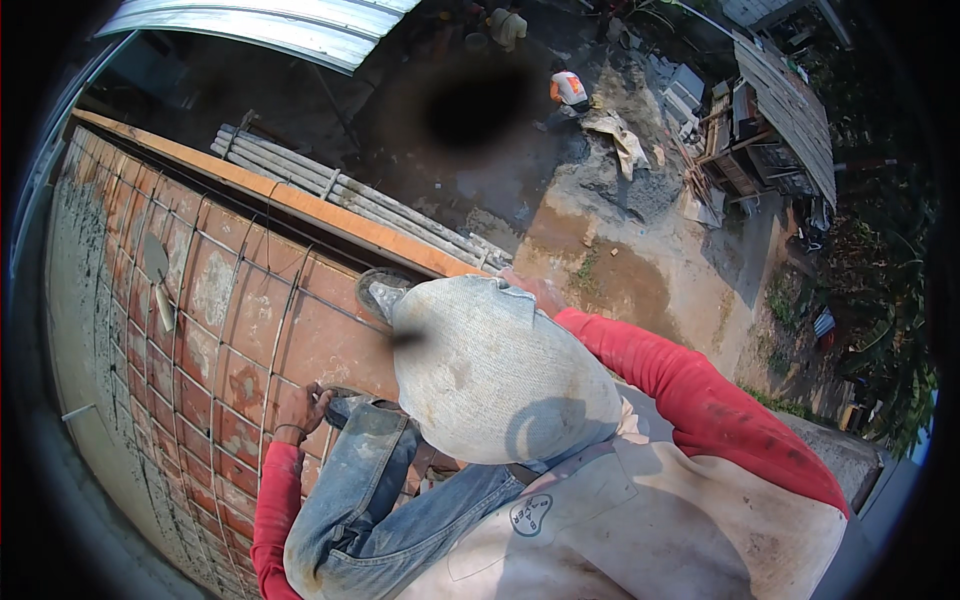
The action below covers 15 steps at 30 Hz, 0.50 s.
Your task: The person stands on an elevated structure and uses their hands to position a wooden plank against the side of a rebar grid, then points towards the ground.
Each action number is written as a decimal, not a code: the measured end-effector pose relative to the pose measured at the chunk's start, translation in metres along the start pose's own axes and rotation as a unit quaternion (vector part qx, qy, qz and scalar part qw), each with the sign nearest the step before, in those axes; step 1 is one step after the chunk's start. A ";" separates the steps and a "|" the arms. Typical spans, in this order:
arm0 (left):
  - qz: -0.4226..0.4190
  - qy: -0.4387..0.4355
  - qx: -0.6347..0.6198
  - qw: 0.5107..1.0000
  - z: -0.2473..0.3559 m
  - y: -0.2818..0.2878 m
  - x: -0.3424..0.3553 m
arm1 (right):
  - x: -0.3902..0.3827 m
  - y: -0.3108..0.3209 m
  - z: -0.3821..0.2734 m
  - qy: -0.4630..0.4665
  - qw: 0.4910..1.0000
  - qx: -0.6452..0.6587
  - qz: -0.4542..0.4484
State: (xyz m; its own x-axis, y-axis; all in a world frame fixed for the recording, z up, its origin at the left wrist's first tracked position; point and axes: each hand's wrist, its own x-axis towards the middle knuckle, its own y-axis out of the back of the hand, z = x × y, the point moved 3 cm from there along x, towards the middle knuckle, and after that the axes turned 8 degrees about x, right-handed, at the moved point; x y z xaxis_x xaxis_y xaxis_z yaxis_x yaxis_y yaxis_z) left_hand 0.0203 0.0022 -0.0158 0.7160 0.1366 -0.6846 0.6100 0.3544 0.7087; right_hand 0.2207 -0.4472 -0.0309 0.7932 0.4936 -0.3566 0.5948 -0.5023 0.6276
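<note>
My left hand [306, 408] is on the rebar mesh [228, 262] beside my shoe [344, 405], its fingers bent; what they grip is unclear. My right hand [535, 292] is by the orange board edge [350, 232], just past my raised knee [500, 370], its fingers mostly hidden. The mesh lies over reddish, stained panels along a grey mortar strip [75, 280]. A trowel [157, 262] rests on the mesh at left, well away from my hands.
Bundled pale poles [330, 185] lie beyond the board. Below is a yard with co-workers [568, 92], a grey sand or cement pile [625, 190] and a wooden shed [780, 110]. Corrugated sheeting [260, 25] overhangs at top left. A dropping edge borders my perch.
</note>
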 end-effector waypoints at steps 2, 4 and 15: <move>-0.001 0.001 -0.002 1.000 -0.001 -0.001 0.001 | 0.000 -0.001 0.001 -0.007 1.000 -0.002 -0.010; -0.006 0.004 -0.001 1.000 -0.002 -0.001 0.001 | 0.000 -0.002 0.005 0.006 1.000 0.000 0.002; -0.005 -0.001 -0.003 1.000 -0.004 -0.005 0.005 | 0.002 -0.002 0.005 -0.005 1.000 -0.012 -0.002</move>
State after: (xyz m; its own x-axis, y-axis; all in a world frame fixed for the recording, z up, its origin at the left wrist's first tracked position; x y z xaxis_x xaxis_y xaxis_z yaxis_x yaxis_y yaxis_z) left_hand 0.0196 0.0047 -0.0233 0.7103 0.1308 -0.6916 0.6154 0.3617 0.7004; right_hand 0.2213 -0.4489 -0.0366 0.7918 0.4892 -0.3657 0.5950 -0.4826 0.6427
